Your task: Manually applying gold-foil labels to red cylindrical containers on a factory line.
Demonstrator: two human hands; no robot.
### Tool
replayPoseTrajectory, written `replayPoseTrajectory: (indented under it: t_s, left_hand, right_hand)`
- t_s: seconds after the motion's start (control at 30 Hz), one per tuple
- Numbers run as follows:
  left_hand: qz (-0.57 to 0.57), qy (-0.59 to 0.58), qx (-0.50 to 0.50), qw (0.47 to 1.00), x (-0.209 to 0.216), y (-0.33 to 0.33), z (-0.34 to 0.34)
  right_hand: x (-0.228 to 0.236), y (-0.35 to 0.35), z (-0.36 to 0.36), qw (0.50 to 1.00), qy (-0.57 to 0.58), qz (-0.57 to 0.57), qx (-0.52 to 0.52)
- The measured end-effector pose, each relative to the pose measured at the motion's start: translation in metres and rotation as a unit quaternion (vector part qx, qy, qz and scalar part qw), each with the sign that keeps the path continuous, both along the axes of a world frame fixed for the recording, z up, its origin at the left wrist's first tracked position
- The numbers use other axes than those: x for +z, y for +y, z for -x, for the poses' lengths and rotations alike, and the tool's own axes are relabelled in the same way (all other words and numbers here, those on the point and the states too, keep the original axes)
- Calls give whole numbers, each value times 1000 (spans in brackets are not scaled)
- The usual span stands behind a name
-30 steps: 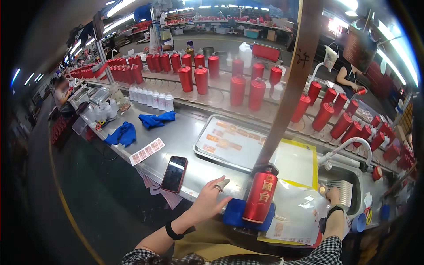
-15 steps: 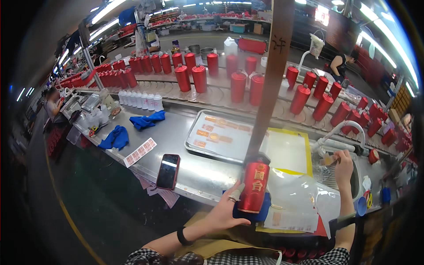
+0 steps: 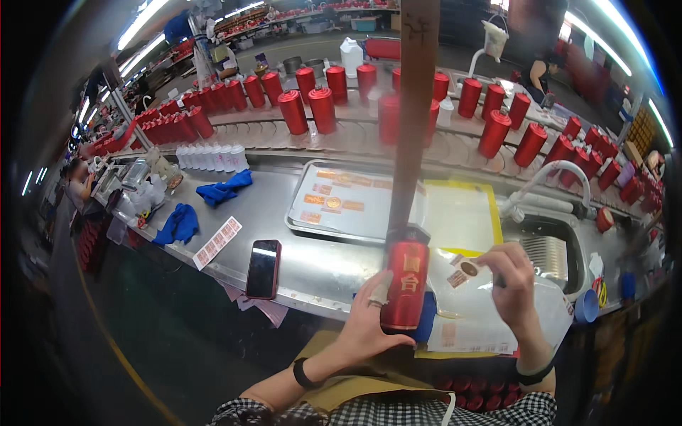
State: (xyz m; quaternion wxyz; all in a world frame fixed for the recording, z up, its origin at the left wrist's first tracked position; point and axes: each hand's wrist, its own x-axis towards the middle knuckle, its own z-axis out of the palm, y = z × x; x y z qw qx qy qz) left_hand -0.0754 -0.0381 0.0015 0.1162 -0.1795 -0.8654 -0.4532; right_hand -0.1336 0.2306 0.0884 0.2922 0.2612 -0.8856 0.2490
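A red bottle (image 3: 405, 305) with gold characters lies against a blue pad (image 3: 426, 319) at the table's front edge. My left hand (image 3: 371, 307) is closed along its left side, a pale wrap on one finger. To the right, my right hand (image 3: 513, 280) pinches a small decal (image 3: 465, 271) with a round brown-gold emblem, above clear plastic film (image 3: 444, 302). A brown post hides part of the bottle's upper end. Behind it stands a metal tray (image 3: 302, 227) holding a white sheet with several gold and orange decals.
A sink (image 3: 579, 263) with a white curved faucet (image 3: 561, 167) is at the right. On the left lie a phone (image 3: 263, 270), a strip of stickers (image 3: 217, 243) and blue cloths (image 3: 177, 224). Red bottles (image 3: 293, 113) line the conveyor behind. The brown post (image 3: 414, 128) rises in front of me.
My right hand has come from the sink leftward to beside the bottle, carrying the decal. The view has shifted slightly; my left hand stays on the bottle.
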Motion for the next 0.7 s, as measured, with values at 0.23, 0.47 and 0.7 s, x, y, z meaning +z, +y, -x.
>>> replayPoseTrajectory:
  t_s: [0.23,0.47,0.7]
  left_hand:
    - [-113,81,-38,990,30,28,33]
    - [-194,16,-41,980,47,30,31]
    - [-238,26,-22,971,34,17,32]
  right_hand:
    - [-1,-50,-15,992,-20,-3,126]
    - [-11,-49,-25,944,-255,198,73]
    - [-31,-35,-27,895,-403,155,114]
